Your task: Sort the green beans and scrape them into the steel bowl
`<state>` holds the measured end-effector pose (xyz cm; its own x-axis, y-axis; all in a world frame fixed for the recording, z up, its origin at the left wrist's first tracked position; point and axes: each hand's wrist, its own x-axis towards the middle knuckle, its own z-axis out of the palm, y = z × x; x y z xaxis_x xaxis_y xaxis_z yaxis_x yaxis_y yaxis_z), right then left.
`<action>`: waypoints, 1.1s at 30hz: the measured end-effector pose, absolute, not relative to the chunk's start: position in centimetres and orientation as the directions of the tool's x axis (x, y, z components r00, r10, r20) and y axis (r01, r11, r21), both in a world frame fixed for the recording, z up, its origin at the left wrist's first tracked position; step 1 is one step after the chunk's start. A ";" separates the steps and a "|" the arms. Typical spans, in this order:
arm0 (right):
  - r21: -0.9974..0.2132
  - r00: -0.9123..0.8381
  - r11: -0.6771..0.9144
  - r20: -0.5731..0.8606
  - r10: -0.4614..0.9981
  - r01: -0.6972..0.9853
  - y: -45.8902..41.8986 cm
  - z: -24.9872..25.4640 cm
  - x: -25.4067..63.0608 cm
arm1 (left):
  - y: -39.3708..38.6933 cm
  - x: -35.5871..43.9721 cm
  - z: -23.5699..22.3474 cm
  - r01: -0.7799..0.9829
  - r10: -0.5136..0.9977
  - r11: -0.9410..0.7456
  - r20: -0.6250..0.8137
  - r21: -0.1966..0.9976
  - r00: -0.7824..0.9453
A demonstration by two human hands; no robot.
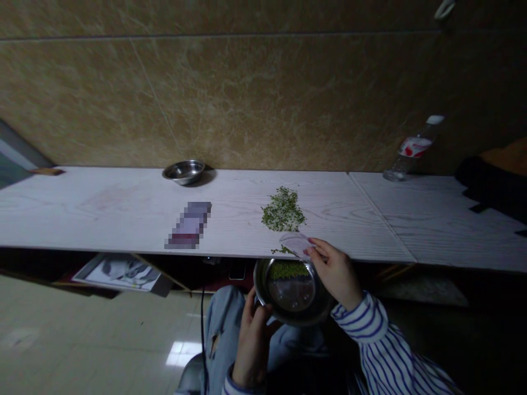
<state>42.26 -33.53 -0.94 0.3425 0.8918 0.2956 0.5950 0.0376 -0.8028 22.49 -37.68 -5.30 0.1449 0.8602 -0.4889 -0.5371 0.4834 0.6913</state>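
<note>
My left hand (254, 334) grips the near-left rim of a metal bowl (260, 282), which is tilted just below the table's front edge. Small green beans (288, 269) lie along the far side inside it. Between the thumb and fingers of my right hand (335, 271) is a thin, pale, see-through disc (297, 242), perhaps a plastic lid, held at the table edge above the bowl. A few green beans lie beside the disc. Farther back, a spread pile of green beans mixed with white grains (283, 210) covers part of the tabletop.
On the white wood-grain table (102, 219) are a smaller metal bowl (184, 173) near the wall and a blurred-out flat object (189, 226). A clear bottle (411, 151) stands back right, near dark cloth (494, 181). Below the table is an open drawer or tray (123, 272).
</note>
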 end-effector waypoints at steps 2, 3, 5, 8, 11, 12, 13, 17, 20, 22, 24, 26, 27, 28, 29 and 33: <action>-0.794 0.315 0.059 0.307 0.898 0.606 -33.8 -0.6 41.8 | -37.7 22.2 -5.1 -0.525 0.863 0.480 -0.485 0.703 0.140; -0.793 0.300 0.071 0.310 0.902 0.605 -33.9 -0.5 41.6 | -37.7 22.0 -5.1 -0.523 0.865 0.476 -0.484 0.707 0.132; -0.796 0.281 0.090 0.314 0.907 0.598 -34.0 -0.4 41.5 | -37.7 21.8 -5.1 -0.530 0.869 0.463 -0.482 0.710 0.113; -0.819 0.281 0.105 0.311 0.908 0.565 -33.6 -0.5 41.8 | -37.7 21.4 -5.1 -0.545 0.872 0.443 -0.483 0.712 0.078; -0.845 0.294 0.120 0.309 0.904 0.521 -32.4 -0.9 42.3 | -37.7 21.0 -5.2 -0.546 0.878 0.427 -0.476 0.721 0.058; -0.850 0.284 0.119 0.299 0.911 0.512 -31.9 -1.1 42.4 | -37.7 20.8 -5.2 -0.543 0.880 0.424 -0.471 0.725 0.059; -0.852 0.274 0.117 0.290 0.917 0.510 -31.4 -1.2 42.4 | -37.7 20.6 -5.2 -0.537 0.883 0.420 -0.466 0.732 0.055; -0.858 0.209 0.113 0.247 0.946 0.502 -30.3 -1.4 42.2 | -37.7 19.8 -5.4 -0.501 0.877 0.442 -0.476 0.744 0.066; -0.868 0.143 0.113 0.206 0.968 0.484 -30.5 -0.8 41.9 | -37.6 19.0 -5.7 -0.481 0.845 0.489 -0.532 0.728 0.054; -0.872 0.079 0.123 0.181 0.980 0.473 -30.9 -0.3 41.9 | -37.6 18.4 -5.9 -0.474 0.836 0.501 -0.546 0.724 0.050; -0.875 0.030 0.130 0.162 0.986 0.466 -31.2 0.0 42.1 | -37.5 17.8 -5.9 -0.460 0.819 0.525 -0.572 0.716 0.045; -0.891 0.019 0.122 0.144 0.989 0.436 -31.4 0.2 42.5 | -37.5 17.3 -5.8 -0.439 0.804 0.549 -0.594 0.711 0.044; -0.906 0.034 0.112 0.137 0.990 0.407 -31.5 0.2 42.7 | -37.5 17.2 -5.8 -0.427 0.797 0.559 -0.602 0.710 0.042; -0.923 0.060 0.100 0.131 0.990 0.371 -31.5 0.1 42.9 | -37.5 17.2 -5.8 -0.416 0.789 0.572 -0.612 0.707 0.044; -0.939 0.092 0.088 0.125 0.988 0.332 -31.6 0.0 43.2 | -37.4 17.2 -5.8 -0.407 0.782 0.582 -0.621 0.704 0.043; -0.975 0.205 0.060 0.104 0.973 0.213 -32.0 -0.4 44.0 | -37.1 18.0 -6.1 -0.414 0.776 0.575 -0.631 0.705 0.003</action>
